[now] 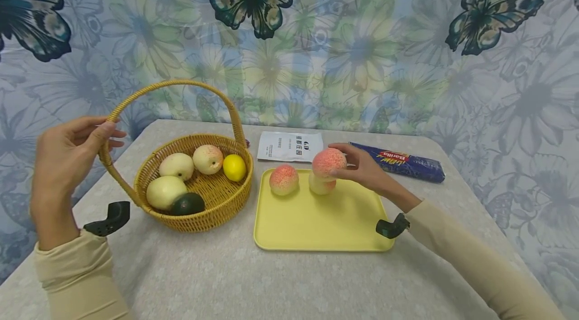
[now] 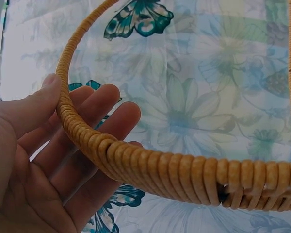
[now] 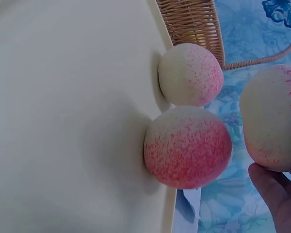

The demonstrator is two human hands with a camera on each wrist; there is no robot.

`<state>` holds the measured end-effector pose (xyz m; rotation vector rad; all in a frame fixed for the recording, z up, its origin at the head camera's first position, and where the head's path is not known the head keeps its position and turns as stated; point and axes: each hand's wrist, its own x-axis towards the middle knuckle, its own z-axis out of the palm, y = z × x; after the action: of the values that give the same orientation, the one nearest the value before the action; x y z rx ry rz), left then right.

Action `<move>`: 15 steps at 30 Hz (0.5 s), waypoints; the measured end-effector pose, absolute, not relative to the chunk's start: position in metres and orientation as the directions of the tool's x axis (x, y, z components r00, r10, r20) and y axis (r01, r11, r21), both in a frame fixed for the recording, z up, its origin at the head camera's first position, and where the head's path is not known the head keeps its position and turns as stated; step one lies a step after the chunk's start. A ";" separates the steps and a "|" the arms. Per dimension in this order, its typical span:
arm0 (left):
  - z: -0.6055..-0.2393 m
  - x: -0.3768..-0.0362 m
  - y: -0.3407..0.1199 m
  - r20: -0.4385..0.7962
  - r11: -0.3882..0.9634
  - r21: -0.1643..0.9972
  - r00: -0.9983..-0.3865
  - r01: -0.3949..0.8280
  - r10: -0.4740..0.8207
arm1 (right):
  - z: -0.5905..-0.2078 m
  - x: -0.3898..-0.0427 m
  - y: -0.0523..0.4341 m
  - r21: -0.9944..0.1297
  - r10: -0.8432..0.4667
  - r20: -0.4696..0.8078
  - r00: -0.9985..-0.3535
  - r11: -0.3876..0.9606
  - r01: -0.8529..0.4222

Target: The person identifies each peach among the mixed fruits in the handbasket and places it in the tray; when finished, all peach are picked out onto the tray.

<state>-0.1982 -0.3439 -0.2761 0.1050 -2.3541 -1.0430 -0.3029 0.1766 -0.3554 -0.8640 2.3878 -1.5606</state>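
My left hand (image 1: 68,159) pinches the side of the wicker basket's handle (image 1: 181,82), thumb on the near side and fingers behind it; the left wrist view shows the handle (image 2: 150,170) crossing the fingers. Inside the basket (image 1: 212,217) lie a dark green avocado-like fruit (image 1: 187,204), a yellow lemon (image 1: 234,168), a blushed peach (image 1: 208,159) and pale round fruits (image 1: 166,192). My right hand (image 1: 362,169) grips a pink-speckled peach (image 1: 328,162), raised above the yellow tray (image 1: 316,229). Below it a second peach (image 1: 320,185) sits on the tray, partly hidden; another peach (image 1: 284,180) lies to its left.
Behind the tray a white printed pouch (image 1: 290,146) lies flat on the table. A blue Barilla pasta packet (image 1: 402,163) rests at the back right, beyond my right hand. A butterfly-patterned cloth (image 1: 280,69) hangs behind the table.
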 end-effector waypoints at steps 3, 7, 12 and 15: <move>-0.276 -0.198 -0.344 0.455 0.698 0.702 -0.843 0.140 -0.288 | -0.357 -0.301 0.185 -0.880 -0.528 0.170 -0.832 0.299 -0.369; -0.276 -0.197 -0.343 0.439 0.700 0.705 -0.848 0.118 -0.299 | -0.359 -0.299 0.199 -0.884 -0.497 0.156 -0.854 0.316 -0.345; -0.275 -0.198 -0.343 0.432 0.702 0.704 -0.849 0.106 -0.305 | -0.365 -0.298 0.215 -0.892 -0.469 0.152 -0.870 0.313 -0.325; -0.275 -0.198 -0.343 0.430 0.701 0.706 -0.849 0.105 -0.306 | -0.369 -0.298 0.223 -0.893 -0.444 0.143 -0.885 0.328 -0.309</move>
<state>-0.1980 -0.3427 -0.2755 0.1530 -2.3793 -1.0324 -0.2981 0.2227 -0.3688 -0.6995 2.4542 -1.6050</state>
